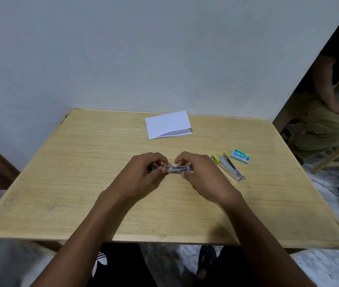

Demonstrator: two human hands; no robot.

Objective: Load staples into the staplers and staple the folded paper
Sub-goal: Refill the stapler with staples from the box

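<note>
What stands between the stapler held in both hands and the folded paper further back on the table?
Nothing visible does. Only table surface shows between the blue-tipped stapler, held by the left hand and right hand, and the folded paper. The yellow stapler and staple box lie to the right, off that path.

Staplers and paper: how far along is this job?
Nothing looks finished. In hand: the left hand and right hand grip a blue-tipped stapler, apparently loading it. The yellow stapler lies opened beside the staple box, loading unclear. Left: stapling the folded paper, lying apart.
</note>
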